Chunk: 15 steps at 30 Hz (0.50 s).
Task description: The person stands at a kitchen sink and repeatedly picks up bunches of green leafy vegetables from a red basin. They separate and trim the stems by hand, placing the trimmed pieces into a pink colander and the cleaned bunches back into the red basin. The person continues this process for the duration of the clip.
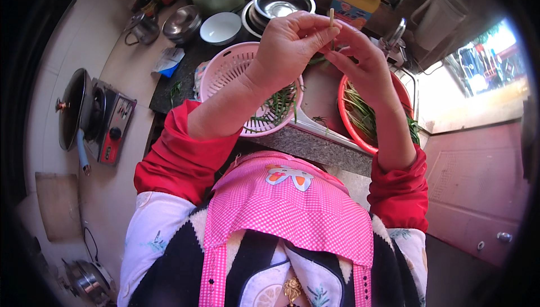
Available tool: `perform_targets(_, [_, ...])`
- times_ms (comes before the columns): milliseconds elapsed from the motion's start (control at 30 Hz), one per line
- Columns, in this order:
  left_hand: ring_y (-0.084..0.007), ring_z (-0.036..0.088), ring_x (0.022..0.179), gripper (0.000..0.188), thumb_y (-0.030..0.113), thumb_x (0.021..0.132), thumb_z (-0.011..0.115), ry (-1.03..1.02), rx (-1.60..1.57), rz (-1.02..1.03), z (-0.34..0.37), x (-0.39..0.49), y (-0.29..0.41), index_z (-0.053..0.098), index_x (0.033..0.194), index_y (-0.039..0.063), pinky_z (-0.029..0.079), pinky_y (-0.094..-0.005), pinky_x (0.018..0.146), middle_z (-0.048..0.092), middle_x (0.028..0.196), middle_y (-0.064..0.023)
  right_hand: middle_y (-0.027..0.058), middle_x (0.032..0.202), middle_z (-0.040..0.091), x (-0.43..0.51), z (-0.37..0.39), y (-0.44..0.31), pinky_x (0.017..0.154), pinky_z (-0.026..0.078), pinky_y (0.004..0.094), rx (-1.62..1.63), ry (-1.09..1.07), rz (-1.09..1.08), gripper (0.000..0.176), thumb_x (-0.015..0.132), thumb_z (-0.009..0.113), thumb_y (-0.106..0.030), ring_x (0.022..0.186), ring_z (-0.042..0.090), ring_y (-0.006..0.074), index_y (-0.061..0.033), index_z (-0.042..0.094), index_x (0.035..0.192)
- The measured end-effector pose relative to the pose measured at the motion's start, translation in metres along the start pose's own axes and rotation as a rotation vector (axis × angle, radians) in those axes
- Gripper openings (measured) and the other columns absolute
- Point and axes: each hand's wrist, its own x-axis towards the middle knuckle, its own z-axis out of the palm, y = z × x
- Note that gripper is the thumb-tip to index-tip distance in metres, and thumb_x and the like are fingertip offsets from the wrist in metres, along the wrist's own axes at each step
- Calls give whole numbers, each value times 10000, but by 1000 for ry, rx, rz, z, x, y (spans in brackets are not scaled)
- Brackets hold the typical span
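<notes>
Above the sink my left hand (291, 39) pinches a thin pale green vegetable stem (332, 16) between thumb and forefinger. My right hand (356, 52) meets it there, its fingers curled around the stem's lower part, which is mostly hidden. Below my left forearm sits a pink slotted colander (213, 80) holding short green pieces (280, 104). Under my right forearm stands a red basin (345, 117) with long leafy green stalks (358, 102). A few green scraps (321, 121) lie on the sink's near edge.
Behind my hands are stacked steel bowls (283, 1), a white bowl (220, 28), a yellow pump bottle (356, 3) and a faucet (395, 33). To the left are a blue-and-white packet (168, 62) and a gas stove (116, 125) with a lidded pan (74, 109).
</notes>
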Motion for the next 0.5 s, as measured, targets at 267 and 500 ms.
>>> perform_targets(267, [-177,593,899,262,34,780,642,-316,652,-51,-35,-26,-10,631,1041,41,473,-284,793,617,987,-76,83,852,655,-82,-83,16,743,472,246,-704,72,227,262,856,560,-48,798,619,154,-26,589,1115])
perform_targets(500, [-273,499,1028,303,39,700,620,-694,1082,114,-58,-77,-54,631,1001,74,403,-365,897,547,1081,-98,108,1190,530,-147,-135,94,911,407,380,-1251,-168,540,477,808,604,-143,1117,487,296,-121,464,1263])
